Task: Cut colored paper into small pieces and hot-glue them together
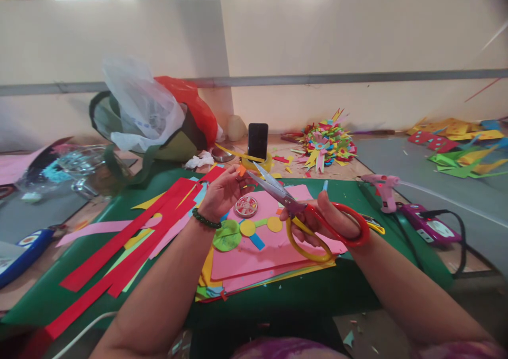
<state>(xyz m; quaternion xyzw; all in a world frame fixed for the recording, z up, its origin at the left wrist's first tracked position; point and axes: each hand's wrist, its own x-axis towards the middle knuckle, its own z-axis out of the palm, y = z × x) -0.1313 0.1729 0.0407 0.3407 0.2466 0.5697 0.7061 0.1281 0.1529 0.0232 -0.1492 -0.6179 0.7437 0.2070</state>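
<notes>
My left hand (223, 192) pinches a small orange piece of paper (241, 170) between thumb and fingers. In my right hand (331, 218) is a pair of scissors (283, 197) with one red and one yellow handle; the blades are parted and their tips come close to the orange paper. Below both hands lies a stack of pink paper sheets (246, 261). On it rest a round red-and-white patterned disc (246, 206), a green paper circle (227, 235), yellow paper circles (248, 227) and a blue paper strip (257, 241).
Red paper strips (91, 263) lie at left on the green mat (317, 290). A phone (257, 141) stands behind. At right are a pink glue gun (383, 190) and a purple box (431, 224) with a black strap. Paper flowers (325, 144) and a bag (170, 136) are near the wall.
</notes>
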